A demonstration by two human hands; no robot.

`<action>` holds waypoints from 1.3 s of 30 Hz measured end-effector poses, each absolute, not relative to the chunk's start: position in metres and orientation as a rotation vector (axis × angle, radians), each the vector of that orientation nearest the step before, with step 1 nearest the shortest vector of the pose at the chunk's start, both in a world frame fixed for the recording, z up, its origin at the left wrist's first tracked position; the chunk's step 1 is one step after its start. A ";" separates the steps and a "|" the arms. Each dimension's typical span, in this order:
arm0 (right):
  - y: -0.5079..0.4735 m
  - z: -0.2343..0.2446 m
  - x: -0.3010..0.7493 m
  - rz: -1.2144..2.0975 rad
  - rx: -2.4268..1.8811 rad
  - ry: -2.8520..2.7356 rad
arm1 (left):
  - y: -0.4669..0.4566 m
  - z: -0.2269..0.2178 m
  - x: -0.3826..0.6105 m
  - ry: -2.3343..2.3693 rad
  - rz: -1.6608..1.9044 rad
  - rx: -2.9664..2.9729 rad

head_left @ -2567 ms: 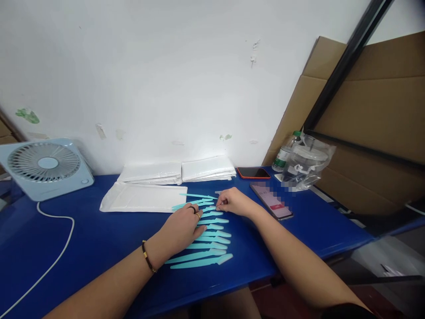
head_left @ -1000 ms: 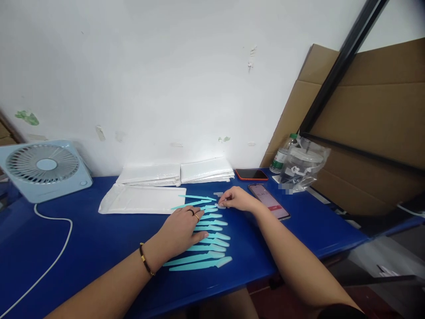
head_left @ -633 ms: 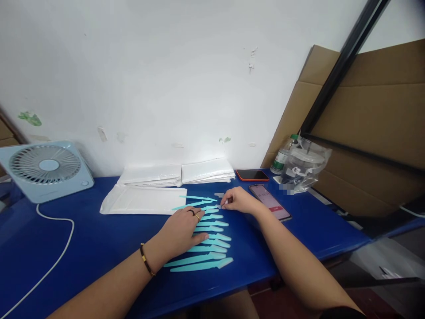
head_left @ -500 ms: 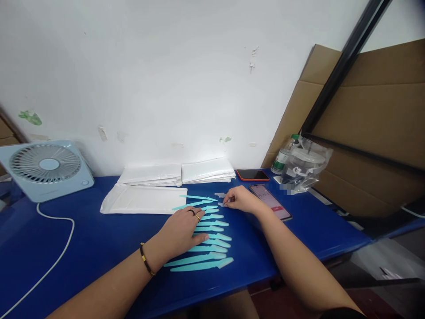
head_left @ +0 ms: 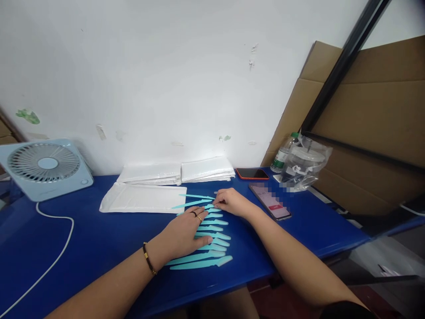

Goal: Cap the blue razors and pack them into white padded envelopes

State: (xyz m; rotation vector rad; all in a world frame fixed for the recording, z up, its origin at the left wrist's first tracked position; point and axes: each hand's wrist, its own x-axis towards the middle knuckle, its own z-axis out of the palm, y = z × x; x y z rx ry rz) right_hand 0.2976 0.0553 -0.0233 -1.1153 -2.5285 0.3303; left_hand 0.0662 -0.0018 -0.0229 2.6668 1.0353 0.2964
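Several turquoise eyebrow razors (head_left: 201,263) lie in a column on the blue table, their blade ends to the right. My left hand (head_left: 184,235) rests palm down across the middle ones, its fingers stretched out and thumb apart, hiding parts of their handles. With thumb and forefinger pinched, my right hand (head_left: 229,203) is at the blade end of an upper razor (head_left: 209,206). A small clear blade cover is in that pinch, mostly hidden by the fingertips. Another clear cover (head_left: 215,192) shows just behind the right hand.
White padded envelopes (head_left: 146,198) lie behind the razors, with stacked ones (head_left: 207,169) against the wall. To the right are a red-edged phone (head_left: 252,173), a second phone (head_left: 270,201), a bottle (head_left: 282,155) and a bagged cup (head_left: 303,161). A fan (head_left: 48,168) with a white cable stands left.
My right hand has moved left with the clear cover, from beside the razors to the blade end of one. My left hand has stayed nearly in place.
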 end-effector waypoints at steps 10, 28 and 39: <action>0.071 -0.024 0.332 0.231 -1.408 -2.337 | 0.012 -0.023 0.059 1.243 0.408 2.721; 0.066 -0.033 0.305 0.454 -1.250 -2.320 | 0.010 -0.026 0.065 1.005 0.211 2.676; 0.079 -0.035 0.322 0.210 -1.301 -2.164 | 0.024 -0.033 0.064 1.171 0.417 2.743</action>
